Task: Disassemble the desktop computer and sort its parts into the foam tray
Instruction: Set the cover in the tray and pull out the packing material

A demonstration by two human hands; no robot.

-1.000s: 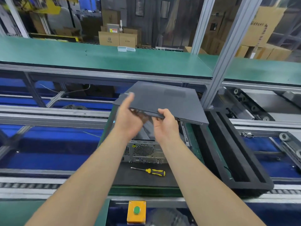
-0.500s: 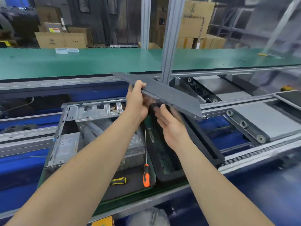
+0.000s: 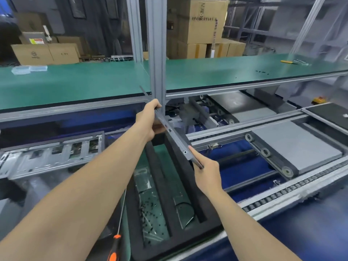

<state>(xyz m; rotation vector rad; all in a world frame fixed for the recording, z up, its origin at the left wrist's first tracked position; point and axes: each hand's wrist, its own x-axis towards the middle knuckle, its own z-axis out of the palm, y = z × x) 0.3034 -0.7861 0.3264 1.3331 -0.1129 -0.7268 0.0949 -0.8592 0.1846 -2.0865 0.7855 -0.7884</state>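
I'm holding the side panel [image 3: 177, 140] on edge above the foam tray [image 3: 169, 249] — turned narrow, I judge, so it can drop into one of the long slots. My left hand [image 3: 148, 119] is gripping the far upper edge, fingers curled over it. My right hand [image 3: 206, 171] is pinching the near lower end, forefinger lying along the edge to steer. The opened computer case [image 3: 52, 153] is lying to the left, apart from the panel.
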